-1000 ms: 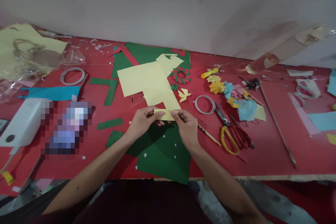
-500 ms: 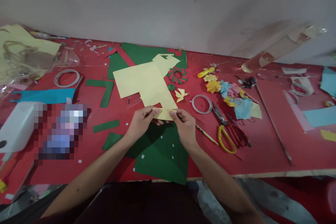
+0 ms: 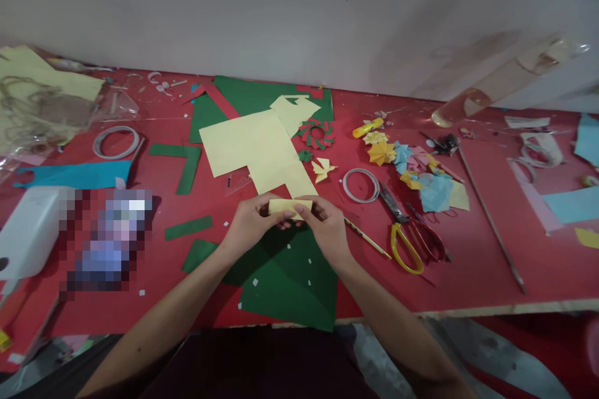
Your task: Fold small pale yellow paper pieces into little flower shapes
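Note:
Between my two hands is a small piece of pale yellow paper (image 3: 282, 205), which looks folded into a narrow rectangle. My left hand (image 3: 250, 222) pinches its left end. At its lower right side, my right hand (image 3: 324, 224) grips it with the thumb pressed on the front. Just beyond lies a larger cut sheet of yellow paper (image 3: 246, 142). Green paper (image 3: 290, 280) with tiny white scraps is spread below my hands. A wreath of red and green folded paper (image 3: 317, 134) and a small yellow paper bird (image 3: 322, 169) sit past my right hand.
On the right are scissors (image 3: 401, 234), a pencil (image 3: 367, 238), a roll of tape (image 3: 360, 185), colourful folded-paper shapes (image 3: 412, 159), a thin rod (image 3: 491, 218) and a leaning clear bottle (image 3: 500, 84). A phone (image 3: 110, 240), a white device (image 3: 35, 230) and another tape roll (image 3: 116, 142) lie left.
My hands have come slightly nearer to me with the small yellow paper. My right thumb has shifted left across it, and its right end now stands up beside the thumb.

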`<state>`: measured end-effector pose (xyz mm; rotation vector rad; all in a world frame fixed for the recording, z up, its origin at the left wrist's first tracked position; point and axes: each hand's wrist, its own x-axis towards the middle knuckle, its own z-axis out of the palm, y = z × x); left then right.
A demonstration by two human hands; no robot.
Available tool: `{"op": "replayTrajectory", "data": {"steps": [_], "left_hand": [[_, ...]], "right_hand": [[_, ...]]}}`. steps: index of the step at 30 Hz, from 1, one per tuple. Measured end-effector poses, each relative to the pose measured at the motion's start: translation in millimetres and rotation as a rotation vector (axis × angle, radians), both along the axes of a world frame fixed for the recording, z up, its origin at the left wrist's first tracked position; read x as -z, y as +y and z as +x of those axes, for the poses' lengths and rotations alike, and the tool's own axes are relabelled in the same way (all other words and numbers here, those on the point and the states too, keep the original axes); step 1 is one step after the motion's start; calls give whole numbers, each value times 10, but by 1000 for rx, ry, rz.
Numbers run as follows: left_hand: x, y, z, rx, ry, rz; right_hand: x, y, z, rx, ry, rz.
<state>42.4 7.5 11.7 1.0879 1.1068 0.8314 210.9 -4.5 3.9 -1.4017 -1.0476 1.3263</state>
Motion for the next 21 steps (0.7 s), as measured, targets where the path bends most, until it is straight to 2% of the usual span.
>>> {"op": "replayTrajectory", "data": {"steps": [15,21], "left_hand": [[35,4,48,-42,-46,-71],[89,16,38,-69,-58,-86]], "right_hand": [[-14,9,42,-29,-60,28],[-23,14,37,-108,-28,31]]}}
